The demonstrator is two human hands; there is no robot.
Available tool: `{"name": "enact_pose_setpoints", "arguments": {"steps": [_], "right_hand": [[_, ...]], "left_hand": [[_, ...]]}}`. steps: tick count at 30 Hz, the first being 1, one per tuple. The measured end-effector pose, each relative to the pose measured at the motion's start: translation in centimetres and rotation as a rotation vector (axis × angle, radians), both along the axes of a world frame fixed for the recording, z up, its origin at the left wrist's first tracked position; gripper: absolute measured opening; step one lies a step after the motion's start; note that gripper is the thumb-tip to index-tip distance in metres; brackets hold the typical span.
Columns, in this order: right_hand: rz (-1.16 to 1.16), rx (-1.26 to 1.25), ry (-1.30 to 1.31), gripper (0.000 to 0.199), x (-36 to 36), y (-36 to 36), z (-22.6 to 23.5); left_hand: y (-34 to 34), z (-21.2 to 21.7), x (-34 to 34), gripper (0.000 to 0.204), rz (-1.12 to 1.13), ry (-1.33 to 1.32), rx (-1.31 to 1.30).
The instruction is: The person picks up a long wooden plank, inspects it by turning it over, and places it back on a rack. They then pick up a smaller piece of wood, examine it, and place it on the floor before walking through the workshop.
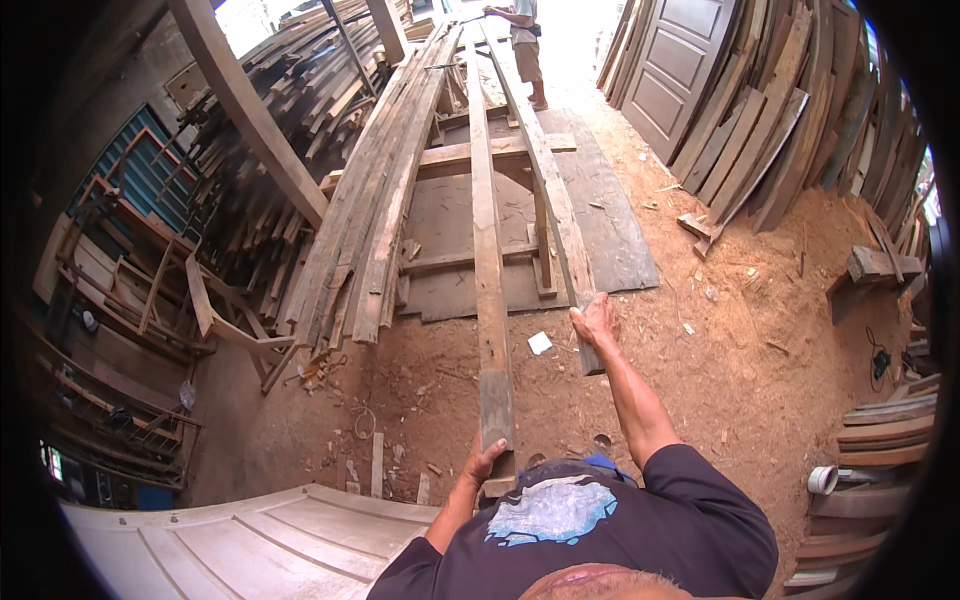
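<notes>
Seen through the head camera, two long planks run lengthwise over a wooden trestle [450, 157], their near ends jutting well past its near edge toward the wearer. I see the left hand [480, 463] closed on the middle plank [487, 250] close to its near end, thumb laid on the upper face; the fingers underneath are hidden, so I cannot tell how far they wrap. A short stub of this plank projects behind the grip, while nearly all its length lies ahead. The right hand [597, 320] is closed about the right plank [555, 205], which crosses near the trestle's right edge; its near end extends a little behind that hand. The two planks lie apart, spreading slightly toward the wearer. Along the trestle's left edge lies a row of boards [375, 215]. Another person [527, 60] stands beyond, beside the far end of the right plank.
</notes>
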State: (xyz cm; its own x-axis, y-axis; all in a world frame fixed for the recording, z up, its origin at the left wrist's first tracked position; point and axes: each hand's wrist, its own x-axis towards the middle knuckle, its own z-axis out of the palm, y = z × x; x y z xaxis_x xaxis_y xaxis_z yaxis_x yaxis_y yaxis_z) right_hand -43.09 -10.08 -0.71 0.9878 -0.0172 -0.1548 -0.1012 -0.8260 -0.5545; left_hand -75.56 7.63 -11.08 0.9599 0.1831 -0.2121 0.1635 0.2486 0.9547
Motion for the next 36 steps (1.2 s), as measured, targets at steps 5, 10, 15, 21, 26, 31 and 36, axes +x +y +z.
{"name": "enact_pose_setpoints", "arguments": {"steps": [5,10,15,21,26,31,36], "right_hand": [[0.015,0.026,-0.010,0.071,0.0,0.5,1.0],[-0.006,0.007,0.004,0.071,0.4,0.0,-0.1],[-0.001,0.020,-0.029,0.071,0.1,0.1,-0.3],[0.007,-0.006,0.013,0.072,0.1,0.0,-0.1],[0.026,-0.021,-0.043,0.076,0.3,0.1,-0.7],[0.010,-0.018,-0.019,0.076,0.3,0.2,-0.6],[-0.002,-0.011,0.022,0.076,-0.2,-0.1,0.1]], "left_hand": [[0.4,-2.0,0.0,0.085,0.037,0.004,-0.012],[-0.3,1.1,0.3,0.091,0.004,0.024,-0.049],[0.6,-1.0,-0.2,0.095,-0.006,0.054,-0.007],[0.0,-1.0,-0.5,0.094,0.034,0.045,0.011],[0.5,-2.5,-0.6,0.094,-0.001,0.051,-0.011],[1.9,3.0,0.4,0.093,-0.141,0.129,-0.004],[3.9,9.5,3.6,0.101,-0.063,0.048,-0.011]]}}
